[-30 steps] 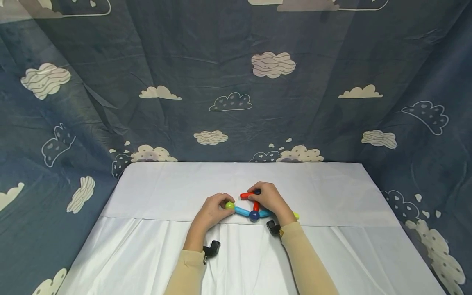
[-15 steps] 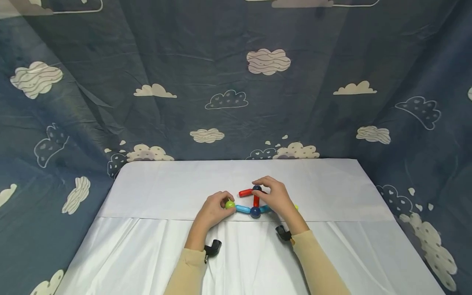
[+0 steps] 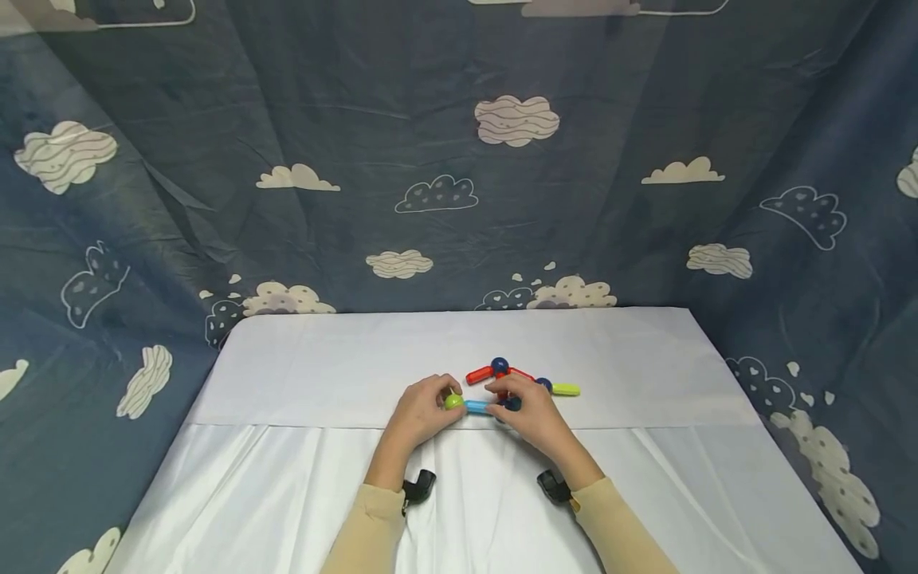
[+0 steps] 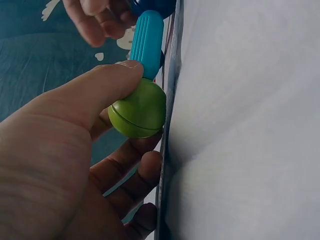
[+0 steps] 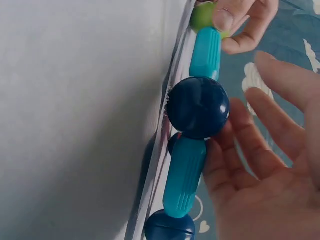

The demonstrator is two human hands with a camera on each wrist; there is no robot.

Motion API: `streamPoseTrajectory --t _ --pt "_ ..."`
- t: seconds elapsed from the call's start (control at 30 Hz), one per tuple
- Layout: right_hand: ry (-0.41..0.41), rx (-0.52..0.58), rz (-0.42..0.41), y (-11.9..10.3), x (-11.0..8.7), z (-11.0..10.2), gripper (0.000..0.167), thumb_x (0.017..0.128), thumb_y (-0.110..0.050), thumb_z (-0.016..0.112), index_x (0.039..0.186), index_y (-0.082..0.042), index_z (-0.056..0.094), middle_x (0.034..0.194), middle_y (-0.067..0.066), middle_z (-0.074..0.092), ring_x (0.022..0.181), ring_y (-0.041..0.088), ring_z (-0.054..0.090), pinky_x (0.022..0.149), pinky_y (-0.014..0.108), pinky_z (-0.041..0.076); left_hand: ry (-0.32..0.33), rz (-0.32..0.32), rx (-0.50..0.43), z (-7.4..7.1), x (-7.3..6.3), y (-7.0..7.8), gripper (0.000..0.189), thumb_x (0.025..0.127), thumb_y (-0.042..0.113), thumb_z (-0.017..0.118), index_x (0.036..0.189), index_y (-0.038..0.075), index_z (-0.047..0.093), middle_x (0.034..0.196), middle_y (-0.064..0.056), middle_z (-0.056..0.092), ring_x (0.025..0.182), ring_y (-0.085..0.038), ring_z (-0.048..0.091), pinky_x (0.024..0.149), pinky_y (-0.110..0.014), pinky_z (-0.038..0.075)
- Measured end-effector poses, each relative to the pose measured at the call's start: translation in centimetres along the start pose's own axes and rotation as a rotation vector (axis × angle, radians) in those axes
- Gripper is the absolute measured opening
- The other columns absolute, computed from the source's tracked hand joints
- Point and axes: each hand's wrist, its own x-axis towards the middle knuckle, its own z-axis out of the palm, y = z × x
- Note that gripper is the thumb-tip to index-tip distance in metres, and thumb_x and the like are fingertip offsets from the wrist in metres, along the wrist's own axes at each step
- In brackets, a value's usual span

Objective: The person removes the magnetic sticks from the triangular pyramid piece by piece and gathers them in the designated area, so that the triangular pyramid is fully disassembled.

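A structure of ball-and-stick building pieces lies on the white table. My left hand (image 3: 423, 410) pinches a green ball (image 4: 139, 109) at its left end, thumb on top near the joint with a light-blue stick (image 3: 476, 406). That stick leads to a navy ball (image 5: 199, 107), and a second light-blue stick (image 5: 185, 177) continues to another navy ball (image 5: 170, 226). My right hand (image 3: 534, 410) is at the middle navy ball, fingers spread behind it and thumb apart in the right wrist view. Farther back, a navy ball (image 3: 500, 366) joins red sticks (image 3: 479, 375).
A yellow-green stick (image 3: 566, 389) sticks out to the right from a navy ball (image 3: 544, 384). The white cloth-covered table (image 3: 344, 359) has a seam across it. A dark cloud-patterned curtain (image 3: 344, 231) hangs behind and at both sides.
My right hand has let go of the far navy ball and come back toward me to the middle navy ball. My left hand keeps the green ball, moved slightly right.
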Motion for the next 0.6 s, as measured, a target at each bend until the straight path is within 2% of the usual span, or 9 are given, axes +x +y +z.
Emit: streamPoseTrajectory --t 0.13,0.27,0.43,0.6 --pt "-0.010 -0.055 0.002 0.51 0.05 0.08 0.033 0.088 -0.017 0.088 0.119 -0.018 0.078 0.110 -0.001 0.073 0.103 0.015 0.068 0.096 0.043 0.058 -0.004 -0.005 0.011 0.05 0.07 0.22 0.020 0.091 0.035 0.081 0.106 0.026 0.071 0.090 0.007 0.067 0.076 -0.010 0.053 0.075 -0.031 0.043" --pt "-0.008 -0.105 0.007 0.81 0.06 0.24 0.030 0.086 -0.018 0.090 0.115 -0.019 0.080 0.108 -0.002 0.070 0.103 0.016 0.064 0.096 0.044 0.056 -0.015 -0.004 0.012 0.01 0.14 0.38 0.020 0.091 0.037 0.080 0.106 0.026 0.070 0.091 0.007 0.067 0.077 -0.011 0.053 0.079 -0.033 0.042" --pt "-0.034 -0.192 0.021 1.09 0.10 0.58 0.029 0.086 -0.023 0.090 0.114 -0.019 0.081 0.109 -0.001 0.067 0.105 0.018 0.060 0.098 0.044 0.054 -0.041 -0.003 0.001 0.03 0.08 0.38 0.021 0.091 0.038 0.081 0.105 0.028 0.071 0.092 0.009 0.068 0.077 -0.010 0.053 0.078 -0.032 0.043" --pt "-0.033 -0.199 0.005 1.00 0.19 0.73 0.024 0.085 -0.020 0.091 0.108 -0.017 0.083 0.105 -0.002 0.067 0.104 0.019 0.059 0.096 0.043 0.053 -0.070 -0.001 -0.026 -0.12 -0.12 0.22 0.027 0.089 0.042 0.083 0.108 0.027 0.072 0.094 0.009 0.068 0.080 -0.011 0.053 0.075 -0.030 0.044"
